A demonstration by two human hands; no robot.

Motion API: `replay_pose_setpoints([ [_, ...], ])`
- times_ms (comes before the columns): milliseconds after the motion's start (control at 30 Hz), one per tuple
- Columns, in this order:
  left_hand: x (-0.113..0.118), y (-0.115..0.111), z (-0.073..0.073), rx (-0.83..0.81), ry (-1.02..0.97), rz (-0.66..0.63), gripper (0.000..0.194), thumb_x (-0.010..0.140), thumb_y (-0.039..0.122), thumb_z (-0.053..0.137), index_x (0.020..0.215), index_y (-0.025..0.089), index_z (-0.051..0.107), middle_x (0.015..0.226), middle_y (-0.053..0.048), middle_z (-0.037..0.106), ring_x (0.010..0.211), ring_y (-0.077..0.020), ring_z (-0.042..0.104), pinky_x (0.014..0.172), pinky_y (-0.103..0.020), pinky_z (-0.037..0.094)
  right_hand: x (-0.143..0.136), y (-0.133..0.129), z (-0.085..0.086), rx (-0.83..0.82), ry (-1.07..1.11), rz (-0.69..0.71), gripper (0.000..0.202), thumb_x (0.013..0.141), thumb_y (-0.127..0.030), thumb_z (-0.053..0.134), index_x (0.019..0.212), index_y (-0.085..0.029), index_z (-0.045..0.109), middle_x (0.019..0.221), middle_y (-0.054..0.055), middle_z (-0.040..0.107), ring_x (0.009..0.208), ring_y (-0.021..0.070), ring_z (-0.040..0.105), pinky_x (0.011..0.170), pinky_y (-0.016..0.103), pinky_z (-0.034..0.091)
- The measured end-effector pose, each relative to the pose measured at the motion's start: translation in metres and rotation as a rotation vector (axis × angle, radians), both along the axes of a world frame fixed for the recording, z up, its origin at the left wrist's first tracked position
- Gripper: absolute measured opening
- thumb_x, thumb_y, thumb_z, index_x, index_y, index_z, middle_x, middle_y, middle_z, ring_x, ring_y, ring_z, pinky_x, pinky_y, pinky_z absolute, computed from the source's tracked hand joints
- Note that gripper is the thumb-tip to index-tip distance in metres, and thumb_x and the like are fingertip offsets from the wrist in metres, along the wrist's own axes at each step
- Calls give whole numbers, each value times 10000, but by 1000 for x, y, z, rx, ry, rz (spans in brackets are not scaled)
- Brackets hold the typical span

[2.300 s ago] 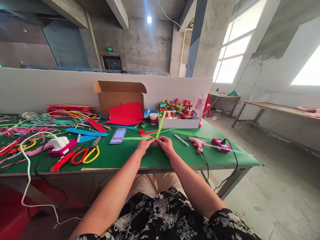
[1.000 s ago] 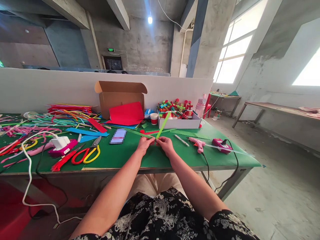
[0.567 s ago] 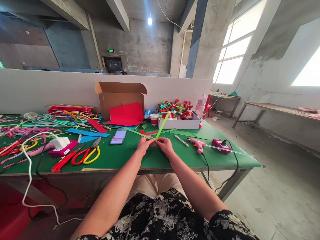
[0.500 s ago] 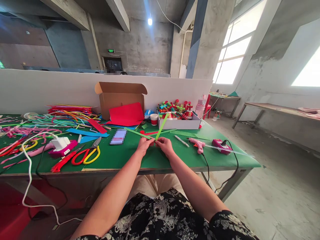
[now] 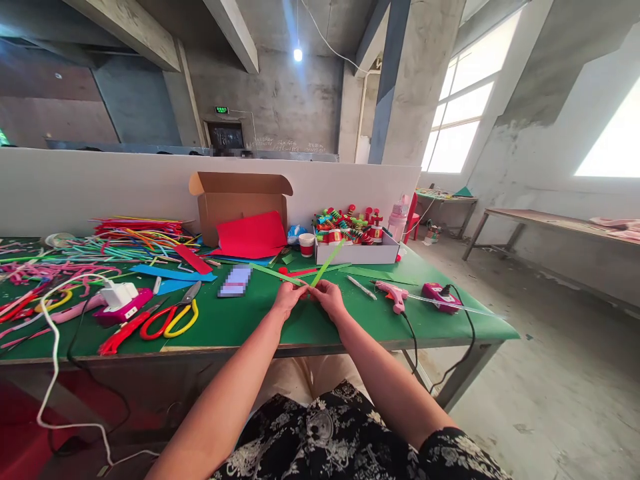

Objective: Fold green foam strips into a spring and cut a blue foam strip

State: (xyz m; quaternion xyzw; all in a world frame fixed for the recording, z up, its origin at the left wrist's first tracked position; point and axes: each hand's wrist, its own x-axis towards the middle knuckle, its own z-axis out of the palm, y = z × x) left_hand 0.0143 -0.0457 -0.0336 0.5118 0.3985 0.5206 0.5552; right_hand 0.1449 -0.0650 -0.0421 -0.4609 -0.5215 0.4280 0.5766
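Note:
My left hand (image 5: 289, 297) is closed on a light green strip (image 5: 276, 273) that points up and to the left. Beside it, my right hand (image 5: 329, 297) pinches another light green strip (image 5: 327, 263), which slants up to the right. The two hands nearly touch over the front part of the green table (image 5: 245, 327), and the strips come together at the fingertips. Behind the hands lie a red strip (image 5: 303, 273) and a small red piece. A white pen (image 5: 361, 287) and a pink glue gun (image 5: 394, 294) rest to the right of my right hand.
Left of my hands are a phone (image 5: 235, 281), scissors (image 5: 173, 317), a power adapter (image 5: 120, 297) and bundled pipe cleaners (image 5: 135, 233). Behind stand a cardboard box (image 5: 240, 200), a paper cup (image 5: 307, 245) and a white box (image 5: 355, 253) of colourful figures. A cable hangs at the right.
The right-hand strip leans further to the right than before. Both hands stay close together, and the whole view has shifted slightly.

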Motion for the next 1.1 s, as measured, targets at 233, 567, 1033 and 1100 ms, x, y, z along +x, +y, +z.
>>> replay_pose_setpoints([
  [233,1,-2,2,6,15,-21,308,488,384,822,619,180,632,535,10,633,506,-126,564,546,-258,449,1,-2,-2,6,-39,-40,239,622,-422,717,591,-217,596,510,-32,612,488,139,564,532,265,460],
  [567,2,-2,0,15,18,-15,338,508,430,803,630,188,601,525,23,601,512,-134,562,557,-270,456,2,-8,3,22,-45,-51,189,619,-382,712,602,-217,622,528,-30,616,527,151,566,567,277,459],
  [1033,8,-7,-1,-15,-41,1,342,486,348,861,654,167,624,614,7,651,573,-128,586,597,-272,472,4,-6,3,-20,153,-53,287,557,-430,785,615,-201,622,547,-20,637,544,157,611,622,309,524],
  [1100,11,-9,-3,-17,-70,34,349,495,351,858,688,169,631,634,7,660,589,-128,598,602,-266,467,2,-7,3,-32,189,-48,300,563,-442,786,642,-199,628,592,5,673,585,182,649,642,333,544],
])
